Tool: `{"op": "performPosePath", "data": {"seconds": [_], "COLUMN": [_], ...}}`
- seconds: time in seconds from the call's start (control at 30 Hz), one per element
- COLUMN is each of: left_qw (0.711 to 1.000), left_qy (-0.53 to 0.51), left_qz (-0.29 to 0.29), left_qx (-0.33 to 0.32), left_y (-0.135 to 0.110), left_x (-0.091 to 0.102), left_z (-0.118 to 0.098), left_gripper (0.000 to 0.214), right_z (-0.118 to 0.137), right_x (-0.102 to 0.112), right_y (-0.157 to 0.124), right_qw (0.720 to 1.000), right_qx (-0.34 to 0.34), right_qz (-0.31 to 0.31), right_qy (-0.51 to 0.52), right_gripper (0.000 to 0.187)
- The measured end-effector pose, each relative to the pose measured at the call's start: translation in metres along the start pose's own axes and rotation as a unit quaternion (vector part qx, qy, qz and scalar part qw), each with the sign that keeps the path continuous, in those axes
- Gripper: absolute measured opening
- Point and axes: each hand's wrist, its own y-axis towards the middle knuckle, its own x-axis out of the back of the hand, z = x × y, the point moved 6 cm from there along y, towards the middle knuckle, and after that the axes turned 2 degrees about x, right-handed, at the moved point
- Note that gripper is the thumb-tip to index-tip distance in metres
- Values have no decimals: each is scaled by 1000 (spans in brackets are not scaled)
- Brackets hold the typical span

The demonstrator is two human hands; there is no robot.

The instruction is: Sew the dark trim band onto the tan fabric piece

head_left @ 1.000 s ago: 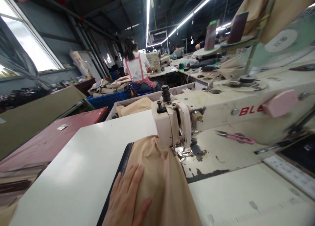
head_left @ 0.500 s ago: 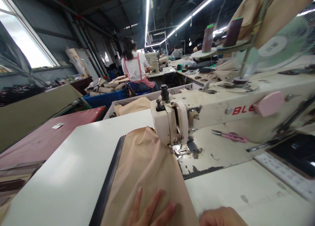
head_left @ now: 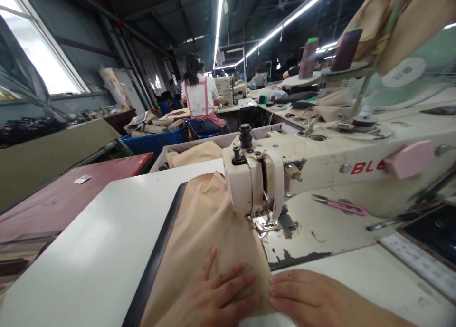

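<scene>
Tabletop (head_left: 96, 227) | machine (head_left: 317, 160): red "BLE" (head_left: 366, 167) | left hand (head_left: 224, 291), right hand (head_left: 313, 293) touching tan fabric (head_left: 203, 222)

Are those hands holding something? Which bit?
The left hand lies spread on the tan cloth; the right hand touches its right edge, but whether it grips there cannot be told.

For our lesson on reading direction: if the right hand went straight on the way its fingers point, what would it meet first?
The edge of the tan fabric, which the right hand seems to touch; just beyond, probably the left hand. Depth there is unclear.
</scene>
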Motion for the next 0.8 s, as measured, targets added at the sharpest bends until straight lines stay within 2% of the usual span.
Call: {"op": "performPosePath", "data": {"seconds": [0.1,0.27,0.47,0.63,0.8], "left_qw": [995,970,961,962,966], "left_qy": [-83,-196,-236,-228,-207], "left_qz": [52,129,106,112,82], "left_qx": [13,67,95,98,132], "left_y": [3,10,18,25,30], "left_x": [-4,4,5,-1,-4], "left_z": [12,33,56,73,86], "left_gripper": [52,52,53,47,45], "right_z": [-7,-19,-26,-29,-32], "right_x": [3,-1,-5,-15,-21], "right_y": [5,15,22,18,14], "right_qw": [999,998,990,980,980], "right_qx": [-6,-20,-50,-77,-83], "right_qz": [-37,-36,-53,-36,-41], "right_qy": [-16,-49,-119,-180,-175], "right_gripper": [28,36,49,54,57]}}
